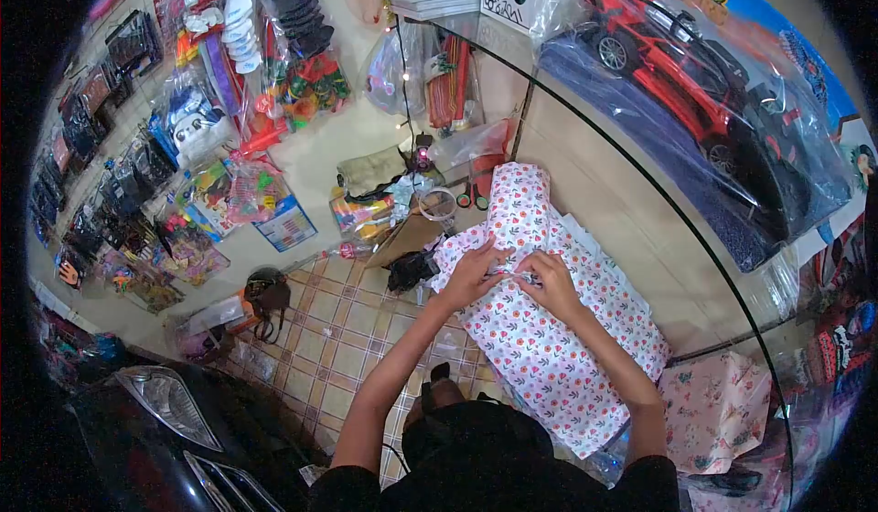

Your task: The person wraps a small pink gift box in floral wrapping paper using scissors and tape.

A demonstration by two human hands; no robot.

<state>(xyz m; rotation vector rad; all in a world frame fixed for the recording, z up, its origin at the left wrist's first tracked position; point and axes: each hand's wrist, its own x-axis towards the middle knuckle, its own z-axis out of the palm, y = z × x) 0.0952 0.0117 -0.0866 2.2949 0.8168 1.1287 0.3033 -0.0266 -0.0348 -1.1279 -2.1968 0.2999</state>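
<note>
White wrapping paper (pixel 549 357) with red flowers and dark leaves is spread over a surface in front of me. At its far end stands a bundle (pixel 519 187) covered in the same print. My left hand (pixel 477 272) is bent over the paper, thumb and fingers closed on a fold near the middle. Close beside it, my right hand (pixel 551 283) has its fingertips pinched together at the same fold. The fingertips nearly meet, and any small piece between them is too small to make out.
Green-handled scissors (pixel 472 199) and a clear plastic cup (pixel 437 205) lie beyond the paper. A glass edge (pixel 640 160) curves along the right, with a boxed red toy car (pixel 668 73) above it. A pink floral box (pixel 713 411) sits at lower right.
</note>
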